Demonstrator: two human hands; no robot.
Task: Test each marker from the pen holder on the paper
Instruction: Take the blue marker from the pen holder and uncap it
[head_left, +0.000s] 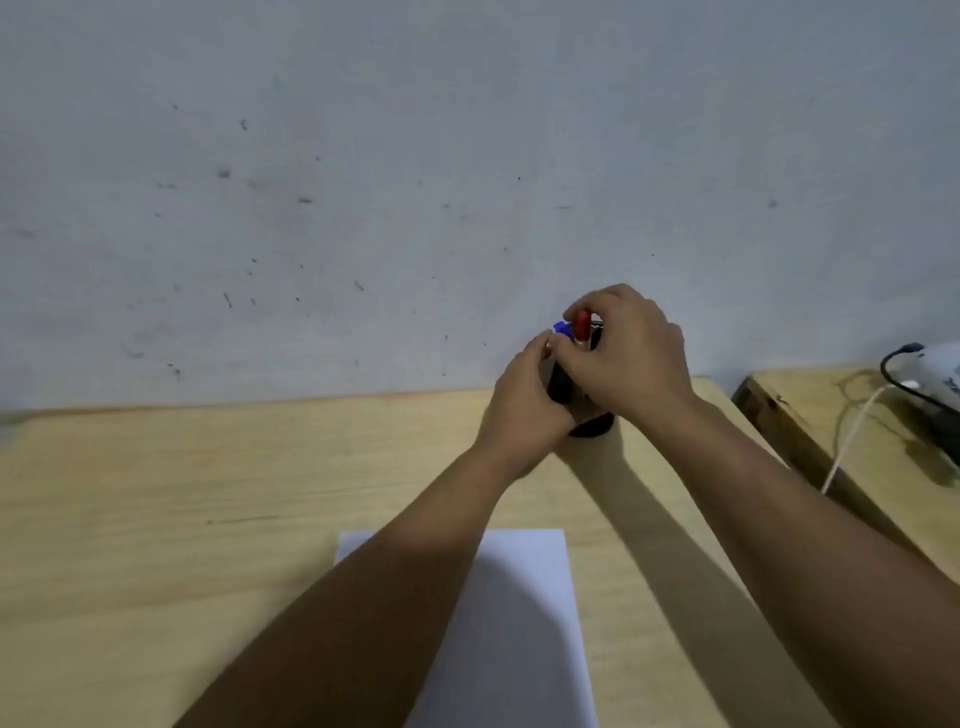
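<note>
**Entry: marker draw from holder — hazards**

Pen holder: dark, upright at far table edge by wall, wrapped by left hand, fingers closed round it.
Red marker: pinched at cap end in right hand, body apparently in holder. Blue marker: touching alongside.
Paper: near edge, under forearms, apparently unmarked.
Risks, judged: blue marker dragged out with red; holder tipped if left grip slackens; cap alone pulled free.
</note>
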